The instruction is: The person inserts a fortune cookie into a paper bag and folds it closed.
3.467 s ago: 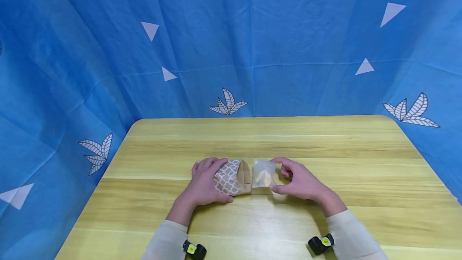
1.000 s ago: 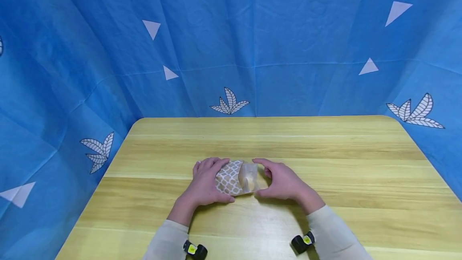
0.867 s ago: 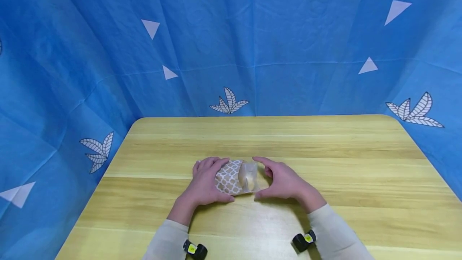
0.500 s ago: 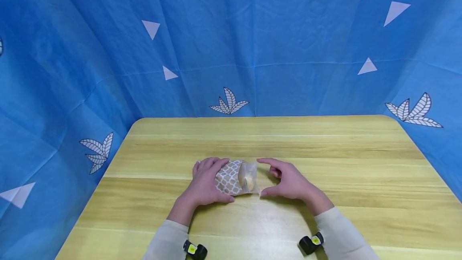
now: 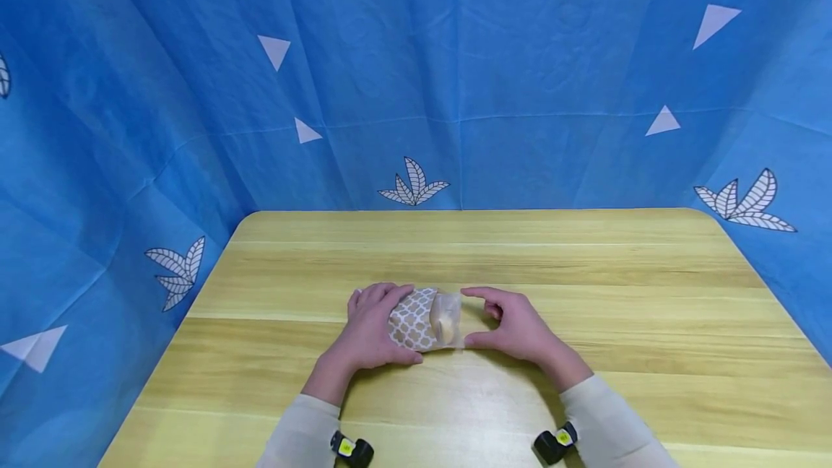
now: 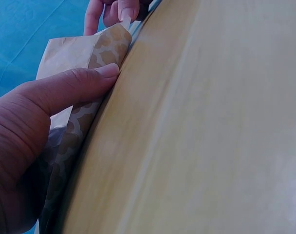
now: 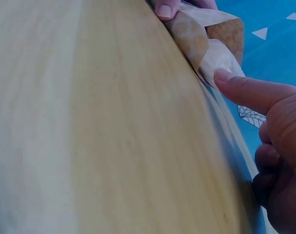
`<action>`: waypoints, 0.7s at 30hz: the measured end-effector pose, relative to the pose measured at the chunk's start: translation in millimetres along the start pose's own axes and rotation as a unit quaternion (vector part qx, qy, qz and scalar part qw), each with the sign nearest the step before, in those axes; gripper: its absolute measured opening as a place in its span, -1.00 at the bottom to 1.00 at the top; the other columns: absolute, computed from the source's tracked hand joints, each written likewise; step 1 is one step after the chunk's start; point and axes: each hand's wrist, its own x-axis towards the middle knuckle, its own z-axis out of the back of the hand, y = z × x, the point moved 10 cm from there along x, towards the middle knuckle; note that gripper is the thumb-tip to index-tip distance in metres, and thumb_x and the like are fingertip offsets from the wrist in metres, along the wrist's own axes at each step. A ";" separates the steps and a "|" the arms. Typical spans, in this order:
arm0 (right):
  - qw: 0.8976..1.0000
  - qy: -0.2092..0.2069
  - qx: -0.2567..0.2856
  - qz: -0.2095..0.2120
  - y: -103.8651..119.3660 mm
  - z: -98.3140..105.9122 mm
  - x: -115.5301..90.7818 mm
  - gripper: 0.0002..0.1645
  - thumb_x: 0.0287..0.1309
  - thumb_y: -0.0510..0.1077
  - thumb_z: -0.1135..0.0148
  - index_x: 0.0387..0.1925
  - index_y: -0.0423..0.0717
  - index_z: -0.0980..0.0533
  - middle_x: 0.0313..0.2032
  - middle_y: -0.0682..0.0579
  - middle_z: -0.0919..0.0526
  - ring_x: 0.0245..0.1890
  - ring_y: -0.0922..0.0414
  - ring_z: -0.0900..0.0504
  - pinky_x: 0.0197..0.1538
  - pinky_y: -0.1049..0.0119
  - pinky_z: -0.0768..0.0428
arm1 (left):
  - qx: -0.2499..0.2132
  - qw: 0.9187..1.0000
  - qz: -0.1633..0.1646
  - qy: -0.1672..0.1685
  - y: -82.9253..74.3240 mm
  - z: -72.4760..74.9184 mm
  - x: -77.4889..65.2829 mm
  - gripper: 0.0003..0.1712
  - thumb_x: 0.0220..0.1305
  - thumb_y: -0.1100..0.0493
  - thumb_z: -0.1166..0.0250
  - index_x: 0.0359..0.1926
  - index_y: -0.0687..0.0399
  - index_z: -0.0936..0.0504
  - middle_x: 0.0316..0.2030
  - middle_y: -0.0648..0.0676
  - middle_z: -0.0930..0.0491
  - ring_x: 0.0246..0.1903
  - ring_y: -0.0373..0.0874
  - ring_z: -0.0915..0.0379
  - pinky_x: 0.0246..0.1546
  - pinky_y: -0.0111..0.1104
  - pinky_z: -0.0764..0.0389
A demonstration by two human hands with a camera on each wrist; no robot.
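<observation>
A small kraft paper bag (image 5: 411,320) with a white lattice pattern lies on the table, its mouth facing right. My left hand (image 5: 369,327) grips it from the left, fingers over the far side and thumb (image 6: 84,85) along the near edge. Partly inside the mouth sits a translucent packet (image 5: 447,320) with something pale yellow in it; its left part is hidden by the bag. My right hand (image 5: 516,323) holds the packet's outer end, index finger at the far corner and thumb (image 7: 245,90) at the near one. The other right fingers are curled.
The wooden table (image 5: 552,258) has rounded back corners. A blue curtain (image 5: 520,78) with white leaves and triangles hangs behind it and at its sides. A small black camera is worn on each wrist.
My right hand has moved left with the packet, from beside the bag into its mouth. It backed off slightly half a second ago and has returned to the packet. The left hand stays put.
</observation>
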 end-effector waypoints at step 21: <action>0.999 0.008 -0.040 0.004 9.4 -12.9 9.0 -0.11 -0.21 0.11 -0.67 0.25 0.18 -0.55 -0.60 0.17 -0.28 -0.58 0.26 -0.23 -0.41 0.29 -0.37 | 0.002 1.000 0.003 0.002 -0.1 -1.4 1.2 0.32 -0.42 -0.40 -0.62 0.47 -0.25 -0.30 0.29 0.00 -0.30 0.32 -0.03 -0.09 0.34 0.11 0.16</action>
